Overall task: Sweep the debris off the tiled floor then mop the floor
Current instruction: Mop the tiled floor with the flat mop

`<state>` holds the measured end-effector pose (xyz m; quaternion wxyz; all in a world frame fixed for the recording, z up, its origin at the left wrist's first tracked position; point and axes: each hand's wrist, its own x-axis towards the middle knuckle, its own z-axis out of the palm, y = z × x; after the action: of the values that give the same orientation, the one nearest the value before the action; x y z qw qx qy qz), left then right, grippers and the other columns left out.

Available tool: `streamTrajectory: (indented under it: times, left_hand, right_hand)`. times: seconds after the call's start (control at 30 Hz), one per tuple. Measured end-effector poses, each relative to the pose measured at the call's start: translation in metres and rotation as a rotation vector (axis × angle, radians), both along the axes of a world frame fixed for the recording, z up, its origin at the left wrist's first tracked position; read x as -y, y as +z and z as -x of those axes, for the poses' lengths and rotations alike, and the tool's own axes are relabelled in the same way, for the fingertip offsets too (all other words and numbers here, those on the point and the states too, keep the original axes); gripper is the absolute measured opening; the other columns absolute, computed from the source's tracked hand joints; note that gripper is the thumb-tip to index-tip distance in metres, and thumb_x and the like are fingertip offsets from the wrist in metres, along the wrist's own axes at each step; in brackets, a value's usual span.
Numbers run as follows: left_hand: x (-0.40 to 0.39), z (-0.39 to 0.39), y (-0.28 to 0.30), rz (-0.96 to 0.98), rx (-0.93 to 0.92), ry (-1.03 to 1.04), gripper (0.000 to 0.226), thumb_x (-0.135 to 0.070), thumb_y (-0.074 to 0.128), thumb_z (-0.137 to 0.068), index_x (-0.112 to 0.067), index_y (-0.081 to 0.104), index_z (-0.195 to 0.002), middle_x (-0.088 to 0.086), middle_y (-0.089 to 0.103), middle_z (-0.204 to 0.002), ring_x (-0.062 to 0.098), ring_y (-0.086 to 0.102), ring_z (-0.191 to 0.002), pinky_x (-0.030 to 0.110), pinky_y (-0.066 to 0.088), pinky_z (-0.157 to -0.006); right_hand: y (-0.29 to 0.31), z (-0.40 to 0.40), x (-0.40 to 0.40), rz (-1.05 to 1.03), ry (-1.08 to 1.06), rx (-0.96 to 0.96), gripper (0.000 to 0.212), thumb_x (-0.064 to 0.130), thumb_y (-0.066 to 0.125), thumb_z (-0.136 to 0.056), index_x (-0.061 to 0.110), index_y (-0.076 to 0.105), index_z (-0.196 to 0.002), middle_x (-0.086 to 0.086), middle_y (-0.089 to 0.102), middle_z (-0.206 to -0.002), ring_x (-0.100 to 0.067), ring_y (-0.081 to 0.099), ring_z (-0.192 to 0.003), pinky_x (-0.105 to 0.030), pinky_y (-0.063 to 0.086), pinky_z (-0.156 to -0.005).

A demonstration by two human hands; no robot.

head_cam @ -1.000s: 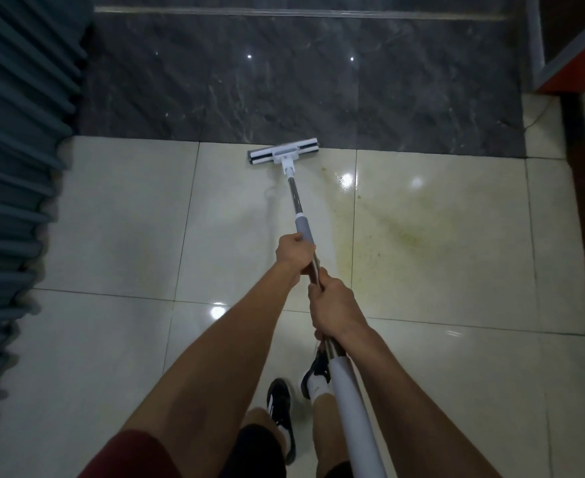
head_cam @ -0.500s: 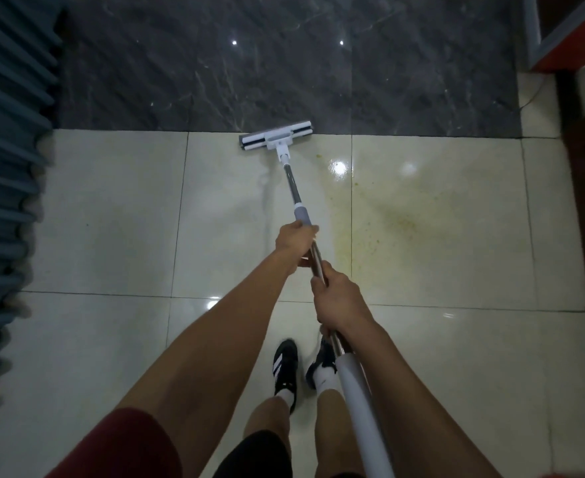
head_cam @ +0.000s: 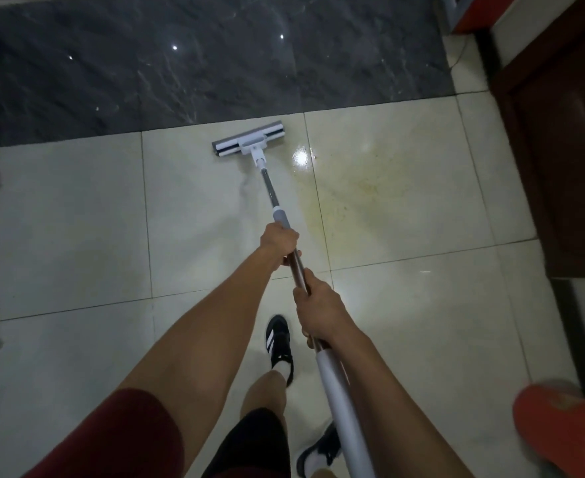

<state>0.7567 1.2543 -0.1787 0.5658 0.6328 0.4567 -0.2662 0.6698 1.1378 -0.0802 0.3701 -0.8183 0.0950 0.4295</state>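
1. The long metal-and-white handle [head_cam: 285, 241] of the flat white mop is clasped by both hands: the left hand [head_cam: 279, 241] further down, the right hand [head_cam: 318, 310] nearer the body.
2. The mop head [head_cam: 248, 143] is laid on the cream tiled floor [head_cam: 77, 219], just beside the dark marble strip [head_cam: 197, 63].
3. A yellowish stain [head_cam: 363, 191] is seen right of the handle.

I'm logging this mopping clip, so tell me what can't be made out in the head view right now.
- Mop head underside: faces the floor, so its pad cannot be seen.
- Mop handle top end: cut off by the bottom edge.
- Left hand and right hand fingers: curled round the handle, mostly hidden behind the hands.
- Orange thing: blurred and cut by the right edge, cannot be identified.
- Yellowish stain: wet or dry, cannot tell.
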Motion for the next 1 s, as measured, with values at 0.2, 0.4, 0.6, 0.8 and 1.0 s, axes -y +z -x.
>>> streamTrajectory:
  times: [0.2, 0.4, 0.6, 0.8, 1.0]
  left_hand:
    - [0.053, 0.07, 0.0, 0.004, -0.01, -0.095, 0.018, -0.013, 0.06, -0.101, -0.01, 0.047, -0.114, 0.016, 0.064, -0.096, 0.035, 0.074, -0.092, 0.05, 0.063, -0.077]
    - [0.129, 0.175, -0.003, 0.044, -0.001, -0.131, 0.024, -0.018, 0.061, -0.101, -0.008, 0.048, -0.118, 0.017, 0.066, -0.101, 0.034, 0.073, -0.093, 0.052, 0.062, -0.08]
    - [0.203, 0.298, 0.0, 0.12, 0.045, -0.078, 0.035, -0.022, 0.061, -0.101, -0.007, 0.05, -0.131, 0.017, 0.066, -0.099, 0.038, 0.073, -0.094, 0.055, 0.061, -0.082]
    - [0.248, 0.401, 0.014, 0.167, 0.037, -0.088, 0.041, -0.016, 0.059, -0.102, -0.008, 0.044, -0.139, 0.019, 0.064, -0.106, 0.033, 0.071, -0.085, 0.049, 0.062, -0.079]
    - [0.255, 0.477, 0.023, 0.163, 0.028, -0.131, 0.056, -0.012, 0.058, -0.102, -0.01, 0.033, -0.152, 0.011, 0.06, -0.098, 0.033, 0.07, -0.089, 0.047, 0.061, -0.08]
  right_hand:
    - [0.001, 0.077, 0.05, -0.007, -0.063, 0.01, 0.038, 0.024, 0.039, -0.104, 0.022, 0.042, -0.142, -0.001, 0.056, -0.096, -0.018, 0.057, -0.078, -0.04, 0.057, -0.084]
    - [-0.003, 0.181, 0.125, -0.001, -0.098, -0.004, 0.035, 0.024, 0.039, -0.103, 0.023, 0.045, -0.137, -0.002, 0.056, -0.094, -0.02, 0.057, -0.076, -0.036, 0.056, -0.076]
    - [-0.002, 0.298, 0.2, -0.03, -0.112, 0.003, 0.032, 0.025, 0.039, -0.101, 0.023, 0.047, -0.132, 0.004, 0.053, -0.085, -0.017, 0.054, -0.068, -0.028, 0.047, -0.063]
    - [0.006, 0.397, 0.242, -0.004, -0.101, 0.012, 0.031, 0.025, 0.039, -0.101, 0.022, 0.047, -0.131, 0.004, 0.053, -0.082, -0.015, 0.054, -0.065, -0.035, 0.055, -0.071]
    - [0.011, 0.476, 0.241, 0.021, -0.14, 0.013, 0.031, 0.026, 0.04, -0.102, 0.023, 0.047, -0.133, -0.001, 0.058, -0.09, -0.016, 0.058, -0.074, -0.027, 0.046, -0.06]
